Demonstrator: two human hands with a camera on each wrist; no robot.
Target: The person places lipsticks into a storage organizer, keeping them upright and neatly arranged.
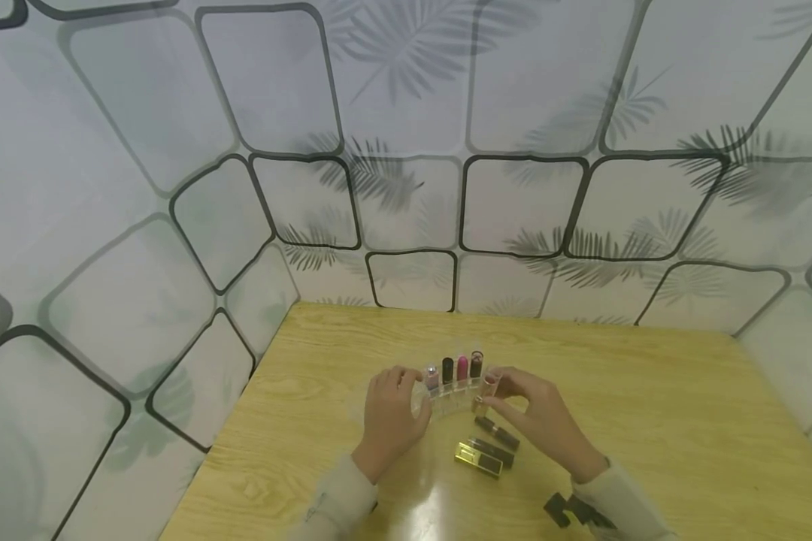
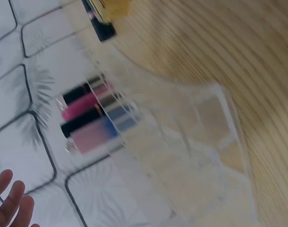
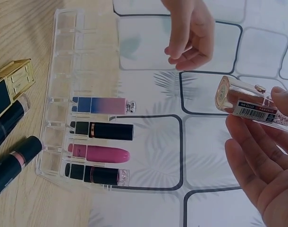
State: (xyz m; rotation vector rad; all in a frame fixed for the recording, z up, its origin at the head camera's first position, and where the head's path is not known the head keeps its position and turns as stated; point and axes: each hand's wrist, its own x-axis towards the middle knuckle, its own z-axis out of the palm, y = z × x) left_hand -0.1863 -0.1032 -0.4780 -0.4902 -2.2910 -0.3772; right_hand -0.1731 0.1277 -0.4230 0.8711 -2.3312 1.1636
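My right hand [image 1: 537,417] pinches a clear, rose-toned lipstick tube [image 3: 250,105] with a barcode label, between thumb and fingers. In the head view it is at the right end of a clear lipstick organizer [image 3: 59,71]. Several lipsticks stand in a row in its slots: a pink-and-blue one [image 3: 101,105], a black one [image 3: 113,131], a magenta one [image 3: 101,153] and a dark one with a clear end [image 3: 99,174]. Empty-handed, my left hand [image 1: 394,409] is by the organizer's left end, its fingers loosely bent; in the left wrist view the fingertips [image 2: 12,198] show apart.
On the wooden table [image 1: 649,406], in front of the organizer, lie a gold-and-black lipstick [image 1: 478,460] and two dark lipsticks, one [image 1: 492,452] beside it and another [image 1: 497,433] farther back. A dark object [image 1: 568,511] is by the right sleeve. Patterned wall covering [image 1: 413,203] stands behind the table.
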